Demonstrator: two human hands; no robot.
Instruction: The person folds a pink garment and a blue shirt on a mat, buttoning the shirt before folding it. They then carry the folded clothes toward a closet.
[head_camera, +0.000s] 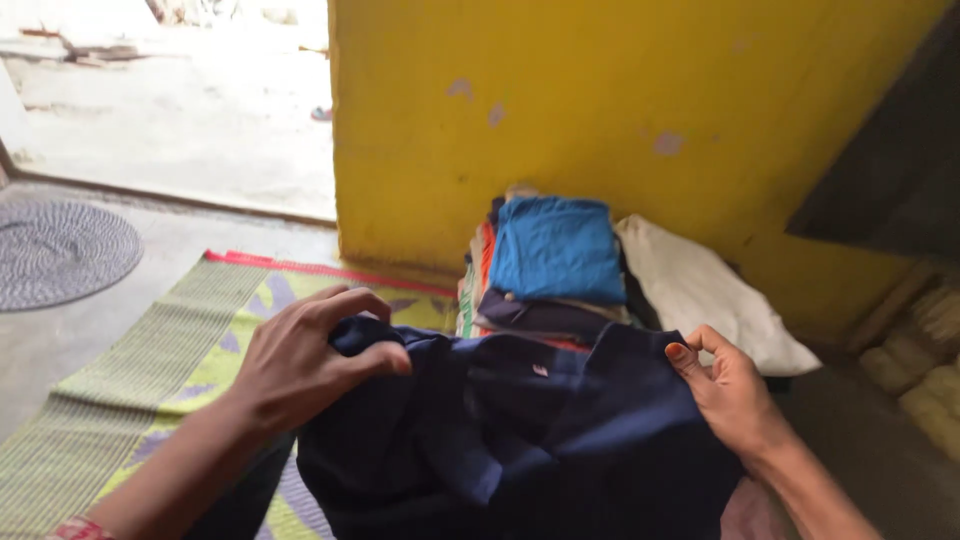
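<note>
- Cloth, a navy garment (520, 440), lies over the lap and green mat (150, 360); it looks soft, light and limp, best taken at its top edge.
- Left hand (300, 365) pinches one upper corner, right hand (730, 395) the other.
- Folded pile (555, 255) and white pillow (710, 290) sit just behind, against the yellow wall (600, 100).

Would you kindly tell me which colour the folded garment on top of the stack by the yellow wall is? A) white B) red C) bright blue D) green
C: the top folded garment on the stack is bright blue, lying beyond the navy garment held in both hands.
</note>
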